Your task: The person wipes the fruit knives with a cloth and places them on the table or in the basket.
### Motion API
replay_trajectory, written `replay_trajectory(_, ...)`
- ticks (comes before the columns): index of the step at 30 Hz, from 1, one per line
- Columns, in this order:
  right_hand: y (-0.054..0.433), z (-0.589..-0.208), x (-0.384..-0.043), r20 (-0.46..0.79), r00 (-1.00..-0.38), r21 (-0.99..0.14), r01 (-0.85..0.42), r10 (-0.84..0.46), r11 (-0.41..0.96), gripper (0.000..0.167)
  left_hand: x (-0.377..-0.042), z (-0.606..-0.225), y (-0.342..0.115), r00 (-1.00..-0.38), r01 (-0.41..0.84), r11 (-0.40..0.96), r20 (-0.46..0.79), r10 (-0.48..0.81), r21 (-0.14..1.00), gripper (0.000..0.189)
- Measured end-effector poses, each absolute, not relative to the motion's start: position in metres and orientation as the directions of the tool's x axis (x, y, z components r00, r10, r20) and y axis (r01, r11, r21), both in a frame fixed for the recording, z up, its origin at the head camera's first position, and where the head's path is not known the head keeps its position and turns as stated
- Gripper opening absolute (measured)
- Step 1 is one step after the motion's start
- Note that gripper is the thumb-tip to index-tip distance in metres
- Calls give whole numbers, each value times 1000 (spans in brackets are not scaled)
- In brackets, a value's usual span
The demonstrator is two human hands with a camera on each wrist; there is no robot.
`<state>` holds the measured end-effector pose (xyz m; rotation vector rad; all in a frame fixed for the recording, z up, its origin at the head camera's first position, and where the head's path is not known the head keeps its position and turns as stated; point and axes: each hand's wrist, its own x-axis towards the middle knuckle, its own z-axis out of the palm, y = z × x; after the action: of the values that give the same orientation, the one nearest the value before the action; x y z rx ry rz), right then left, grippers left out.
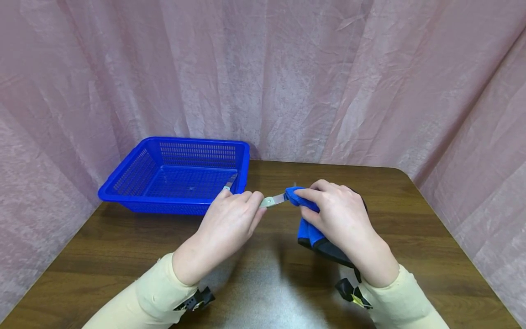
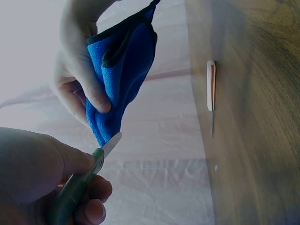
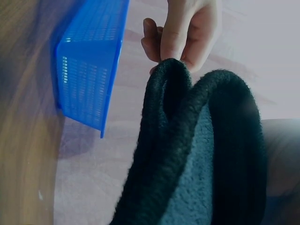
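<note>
My left hand (image 1: 232, 217) grips the pale green handle of a small knife (image 1: 268, 201), its blade pointing right. A blue cloth (image 1: 309, 203) with black edging is folded over the front of that blade, and my right hand (image 1: 339, 212) pinches it there between thumb and fingers. In the left wrist view, part of the blade shows bare beside the cloth. The right wrist view is largely filled by the cloth's dark edge, which hides most of the knife. Another knife (image 2: 211, 89) with a pale handle lies on the table in the left wrist view.
A blue plastic basket (image 1: 164, 199) with slotted walls stands at the table's back left. Inside its right front corner is a knife (image 1: 232, 179), partly hidden by my left hand. Pink curtains (image 1: 287, 82) hang behind and beside the brown wooden table (image 1: 411, 237).
</note>
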<state>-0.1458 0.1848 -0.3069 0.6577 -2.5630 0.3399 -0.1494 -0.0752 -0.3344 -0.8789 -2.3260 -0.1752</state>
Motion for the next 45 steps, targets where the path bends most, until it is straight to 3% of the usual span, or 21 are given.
replay_trajectory(45,200,-299,-149,436,-855,-163,-383,-282,909,34,-150,-332,-77,-558,632,769,632,537,-96,20)
